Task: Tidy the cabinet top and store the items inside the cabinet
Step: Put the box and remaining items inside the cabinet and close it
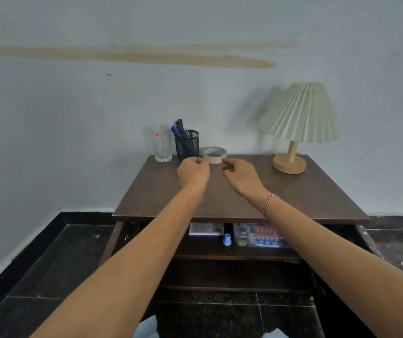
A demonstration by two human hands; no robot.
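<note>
Under the cabinet top (312,196), nearest the viewer, the open front shows a shelf (203,251) with a notebook (206,229) lying flat at the back, a small blue cap-like piece (227,239) standing just right of it, and a clear box (260,236) of coloured bits beside that. Both bare forearms reach forward over the top, the right wrist wearing a bracelet (269,202). The left hand (193,172) hovers above the back middle of the top with its fingers curled into a fist and nothing visible in it. The right hand (240,175) is close beside it, apart from it, fingers loosely half-curled with the thumb pointing towards the left hand, gripping nothing. Just beyond the gap between the two hands lies a tape roll (214,154), flat on the top near its back edge. Left of the roll stands a black mesh pen pot (187,146) with dark blue pens in it, and left of that an upright glass (160,143). At the far right corner stands a lamp (293,132) with a pleated, tilted shade, against the pale wall (98,118).
</note>
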